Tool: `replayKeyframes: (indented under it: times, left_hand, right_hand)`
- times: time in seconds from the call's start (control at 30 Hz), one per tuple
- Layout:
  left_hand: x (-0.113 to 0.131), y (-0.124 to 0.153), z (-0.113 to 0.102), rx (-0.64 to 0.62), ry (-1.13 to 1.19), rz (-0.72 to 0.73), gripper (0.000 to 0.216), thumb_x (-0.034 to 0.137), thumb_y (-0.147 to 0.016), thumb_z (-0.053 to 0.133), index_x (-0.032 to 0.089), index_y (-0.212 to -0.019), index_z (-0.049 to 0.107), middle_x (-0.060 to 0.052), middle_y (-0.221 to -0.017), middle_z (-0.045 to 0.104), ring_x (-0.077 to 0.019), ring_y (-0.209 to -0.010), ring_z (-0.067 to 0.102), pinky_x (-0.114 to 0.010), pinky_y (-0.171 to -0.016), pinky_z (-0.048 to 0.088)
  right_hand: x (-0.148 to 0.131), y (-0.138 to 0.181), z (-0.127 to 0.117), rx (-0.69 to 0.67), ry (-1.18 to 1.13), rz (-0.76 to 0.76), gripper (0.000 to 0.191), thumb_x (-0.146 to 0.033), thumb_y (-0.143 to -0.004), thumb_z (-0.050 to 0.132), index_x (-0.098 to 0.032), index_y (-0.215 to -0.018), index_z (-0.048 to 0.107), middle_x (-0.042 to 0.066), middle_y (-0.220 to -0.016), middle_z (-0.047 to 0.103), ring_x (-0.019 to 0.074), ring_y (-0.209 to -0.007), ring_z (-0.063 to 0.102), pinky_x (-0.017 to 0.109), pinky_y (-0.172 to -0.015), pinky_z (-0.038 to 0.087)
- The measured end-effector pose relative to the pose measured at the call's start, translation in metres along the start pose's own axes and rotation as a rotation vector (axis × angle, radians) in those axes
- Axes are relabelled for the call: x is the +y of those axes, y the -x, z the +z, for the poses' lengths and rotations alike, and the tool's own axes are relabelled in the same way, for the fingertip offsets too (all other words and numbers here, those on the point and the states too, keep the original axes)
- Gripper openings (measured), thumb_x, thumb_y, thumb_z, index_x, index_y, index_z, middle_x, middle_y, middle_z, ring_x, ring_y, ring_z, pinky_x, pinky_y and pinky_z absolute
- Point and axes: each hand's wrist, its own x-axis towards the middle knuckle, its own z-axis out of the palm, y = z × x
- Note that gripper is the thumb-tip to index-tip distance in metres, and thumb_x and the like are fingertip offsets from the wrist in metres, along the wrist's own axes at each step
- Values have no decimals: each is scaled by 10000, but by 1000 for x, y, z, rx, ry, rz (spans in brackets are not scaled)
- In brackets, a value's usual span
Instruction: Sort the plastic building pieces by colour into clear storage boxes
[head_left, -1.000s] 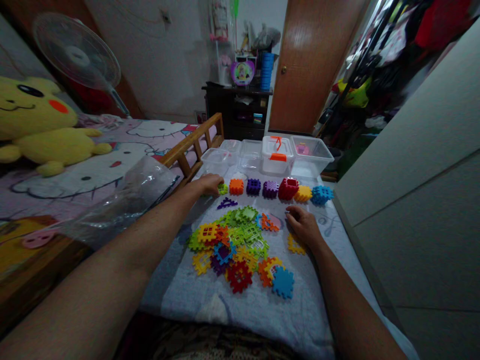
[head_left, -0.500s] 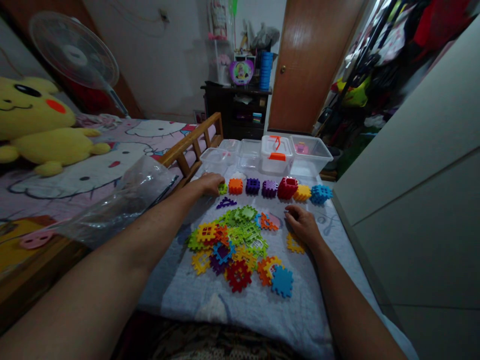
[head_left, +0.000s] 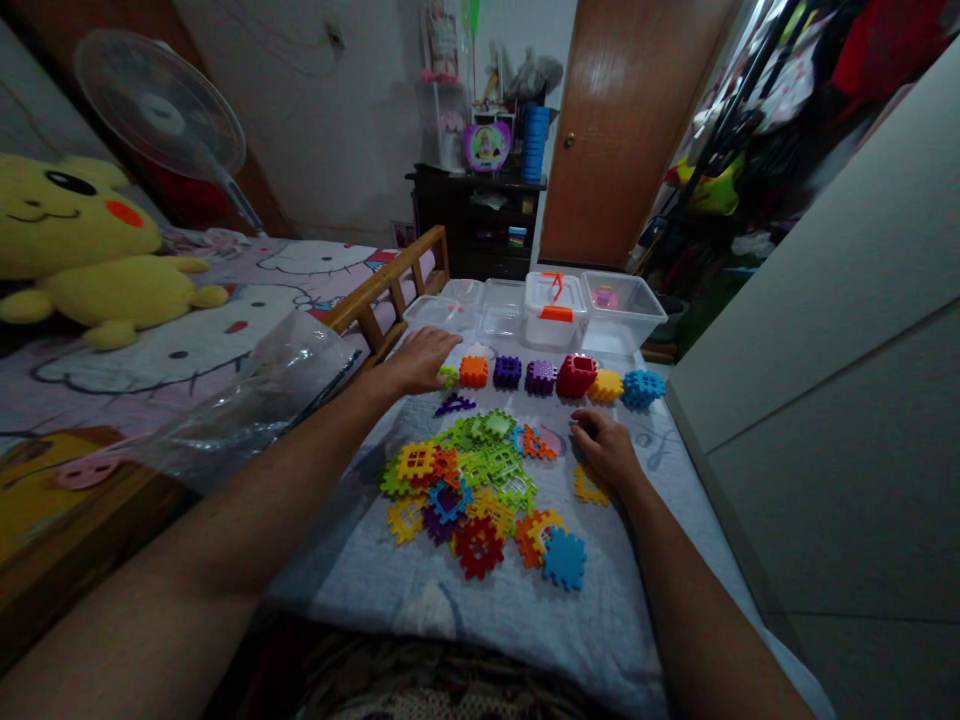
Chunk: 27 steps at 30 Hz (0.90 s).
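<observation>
My left hand (head_left: pixel 417 362) reaches far forward, fingers stretched out over the left end of a row of small cubes built from toy pieces. Its fingertips are just above the green cube (head_left: pixel 448 376). Beside that stand an orange cube (head_left: pixel 473 372), purple cubes (head_left: pixel 508 372), a red one (head_left: pixel 576 376), a yellow one (head_left: pixel 606 386) and a blue one (head_left: pixel 643 389). My right hand (head_left: pixel 604 447) lies palm down on the white cloth (head_left: pixel 480 610) with bent fingers and nothing in it. It rests between the pile of flat coloured pieces (head_left: pixel 480 480) and a lone yellow piece (head_left: pixel 589 488).
Several clear plastic boxes (head_left: pixel 499 305) stand behind the row, one with an orange latch (head_left: pixel 555 300). A crumpled plastic bag (head_left: pixel 255 400) and a wooden bed rail (head_left: pixel 390 285) are at the left. A grey panel (head_left: pixel 825 350) lines the right side.
My left hand has lifted off the green cube and its fingers have stretched forward. My right hand has stayed in place.
</observation>
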Motion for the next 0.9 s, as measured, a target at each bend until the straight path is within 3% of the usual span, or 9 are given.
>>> replayKeyframes:
  times: [0.07,0.17,0.3,0.53,0.73,0.9]
  left_hand:
    - [23,10,-8,58,101,130,543,247,-814,611,189,-1339,482,-109,-1391,544,-255,-1299,465,-385,-1100,336]
    - [59,19,-9,-53,219,326,458,190,-793,624,196,-1245,551,-85,-1328,598,-213,-1224,537,-327,-1058,390]
    - [86,19,3,-170,211,380,444,167,-749,654,204,-1188,596,-84,-1305,617,-232,-1193,566,-330,-1017,436]
    - [84,9,25,-272,188,321,526,147,-713,644,214,-1233,594,-94,-1250,644,-248,-1078,617,-332,-911,496]
    - [86,10,18,-254,284,268,292,213,-788,629,199,-1075,678,-83,-1102,711,-222,-958,644,-291,-824,492]
    - [83,7,14,-160,419,184,198,182,-858,544,177,-991,690,-65,-1030,726,-192,-927,655,-268,-817,475]
  right_hand:
    - [0,0,0,4,2,2,296,-349,-798,534,-179,-972,703,62,-791,713,195,-698,631,319,-693,477]
    - [-1,0,0,10,-2,8,302,-360,-795,532,-182,-969,705,60,-787,713,191,-686,624,320,-694,480]
    - [-3,0,-2,2,-16,23,331,-383,-783,524,-169,-960,705,64,-765,700,193,-667,616,325,-687,479]
    - [-5,-1,-3,4,-38,30,350,-394,-782,518,-155,-960,702,68,-769,696,196,-681,614,326,-689,479]
    - [-5,-1,-3,7,-43,24,332,-388,-789,522,-161,-956,698,56,-750,690,192,-670,606,320,-676,474]
    - [-4,0,-3,8,-42,25,343,-394,-788,521,-154,-957,699,56,-733,687,189,-652,598,318,-669,472]
